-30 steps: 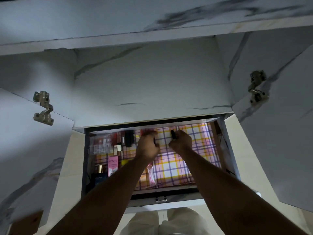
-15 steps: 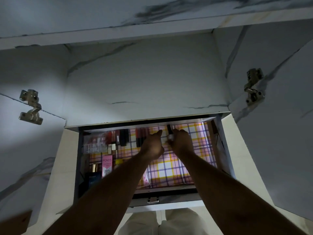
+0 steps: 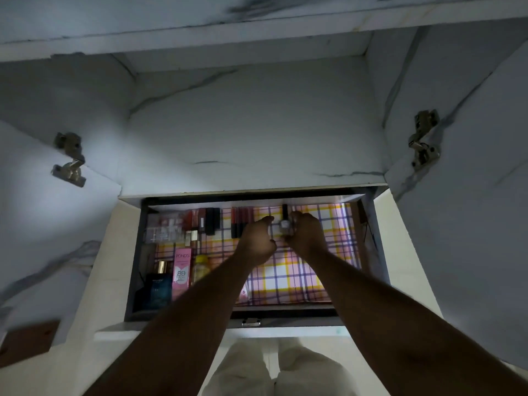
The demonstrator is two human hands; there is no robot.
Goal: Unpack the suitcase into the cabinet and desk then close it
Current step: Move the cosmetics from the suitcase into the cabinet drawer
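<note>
My left hand (image 3: pixel 257 238) and right hand (image 3: pixel 307 235) curling together around what looks like a small black-capped glass bottle (image 3: pixel 285 224), hovering over the plaid-lined open drawer (image 3: pixel 288 278).

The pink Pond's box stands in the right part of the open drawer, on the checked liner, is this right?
Not quite. In the head view the pink Pond's box stands in the left part of the open drawer, beside a dark blue box. The checked liner is right.

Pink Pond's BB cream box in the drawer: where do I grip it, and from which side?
Pinch the pink Pond's BB cream box across its long side edges from above. It has flat faces, with a dark blue box on its left and a yellow bottle on its right, so keep fingers narrow.
</note>
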